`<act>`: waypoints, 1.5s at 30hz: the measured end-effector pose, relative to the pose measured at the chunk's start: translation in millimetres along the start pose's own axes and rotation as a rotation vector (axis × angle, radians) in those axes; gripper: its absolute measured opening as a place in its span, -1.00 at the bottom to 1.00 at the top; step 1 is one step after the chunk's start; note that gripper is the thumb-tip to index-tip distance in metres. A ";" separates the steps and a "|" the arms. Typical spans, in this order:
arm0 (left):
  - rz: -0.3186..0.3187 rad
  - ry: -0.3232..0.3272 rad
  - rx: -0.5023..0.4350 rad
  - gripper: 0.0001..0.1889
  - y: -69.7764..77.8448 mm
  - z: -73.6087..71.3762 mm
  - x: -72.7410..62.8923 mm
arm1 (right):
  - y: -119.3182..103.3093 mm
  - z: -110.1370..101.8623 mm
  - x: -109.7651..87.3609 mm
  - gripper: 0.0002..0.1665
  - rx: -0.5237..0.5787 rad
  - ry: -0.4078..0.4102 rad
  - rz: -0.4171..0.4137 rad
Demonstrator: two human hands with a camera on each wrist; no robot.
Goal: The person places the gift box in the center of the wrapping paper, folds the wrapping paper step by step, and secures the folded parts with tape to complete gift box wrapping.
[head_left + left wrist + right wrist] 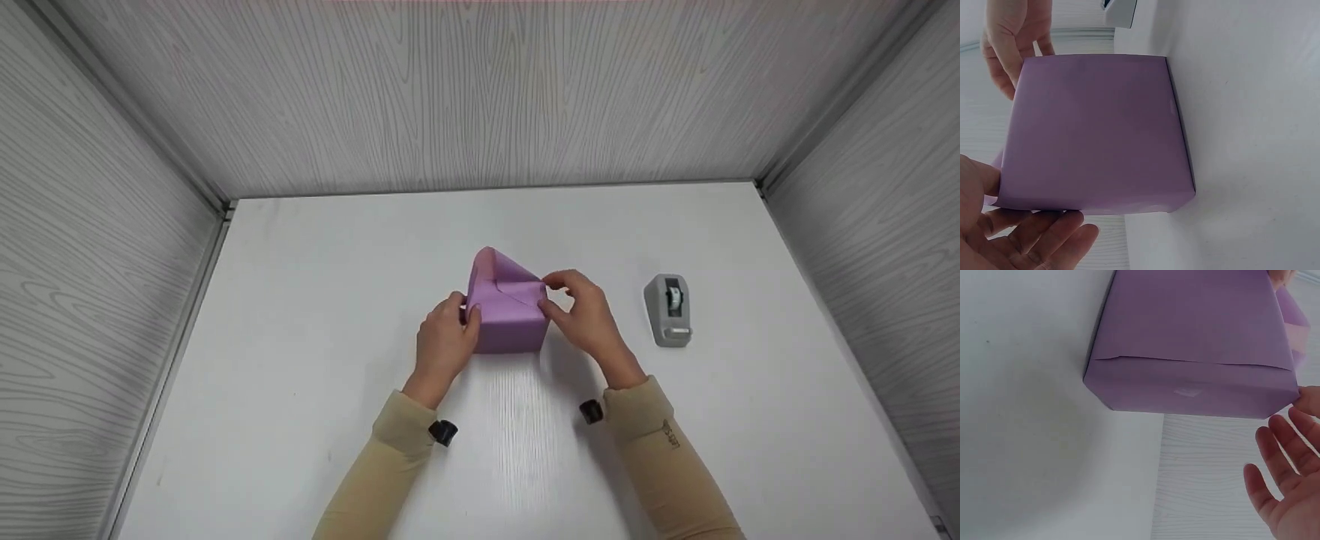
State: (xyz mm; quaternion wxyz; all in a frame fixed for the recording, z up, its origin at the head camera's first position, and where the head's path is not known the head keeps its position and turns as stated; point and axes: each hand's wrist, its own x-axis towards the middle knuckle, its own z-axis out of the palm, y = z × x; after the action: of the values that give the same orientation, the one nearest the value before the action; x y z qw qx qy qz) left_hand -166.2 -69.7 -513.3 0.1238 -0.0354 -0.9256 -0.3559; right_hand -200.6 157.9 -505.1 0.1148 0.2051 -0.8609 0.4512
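A box wrapped in purple paper [511, 337] stands on the white table between both hands. At its top, one part of the paper lies folded down, while a pointed paper flap [484, 266] rises at the far left. My left hand [445, 336] holds the box's left side, thumb at the top edge and fingers along the side. With thumb and index finger, my right hand [589, 313] pinches the folded paper at the upper right corner. A paper seam [1185, 360] crosses one side in the right wrist view, with a small shiny patch [1188, 392] below it.
To the right of the hands, a grey tape dispenser [666, 319] with a roll in it stands on the white table [300, 300]. Wood-grain panels [480, 97] enclose the table at the back and on both sides.
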 end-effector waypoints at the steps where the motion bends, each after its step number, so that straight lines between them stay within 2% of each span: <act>1: 0.006 0.000 -0.002 -0.77 -0.1 0.0 -0.1 | 1.3 -0.7 1.6 -0.63 0.023 -0.029 0.037; 5: 0.030 0.009 -0.008 -0.78 -1.4 0.9 0.1 | 7.9 -1.7 9.6 -0.51 0.141 -0.173 0.173; 8: 0.033 0.020 -0.009 -0.78 -2.3 1.5 0.2 | 2.8 -5.0 17.6 -0.53 0.227 -0.266 0.252; 10: 0.030 0.028 -0.012 -0.77 -2.6 1.6 0.4 | 5.3 -4.5 22.4 -0.58 0.286 -0.288 0.297; 15: 0.022 0.038 -0.030 -0.77 -3.4 1.5 1.5 | 20.7 1.8 30.1 -0.69 0.367 -0.256 0.340; 25: 0.028 0.054 -0.049 -0.77 -6.1 2.5 1.6 | 24.5 6.2 39.0 -0.88 0.390 -0.166 0.332; 31: 0.030 0.033 -0.050 -0.75 -6.1 1.5 1.5 | 3.6 -1.7 40.5 -0.78 0.450 -0.223 0.363; 35: 0.038 0.025 -0.042 -0.74 -5.8 1.0 0.7 | -7.7 -5.1 42.4 -0.75 0.444 -0.236 0.367; 42: 0.023 0.015 -0.033 -0.73 -5.1 1.0 1.1 | 19.4 6.4 47.0 -0.82 0.424 -0.212 0.364; 45: 0.024 0.018 -0.030 -0.73 -5.2 1.3 1.6 | 22.3 7.9 47.4 -0.85 0.418 -0.192 0.342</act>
State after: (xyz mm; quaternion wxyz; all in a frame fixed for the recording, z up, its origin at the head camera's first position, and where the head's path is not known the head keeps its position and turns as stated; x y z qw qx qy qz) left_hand -168.8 -72.8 -517.2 0.1357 -0.0452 -0.9185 -0.3686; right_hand -253.0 150.9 -507.7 -0.0898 0.1180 -0.7783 0.6102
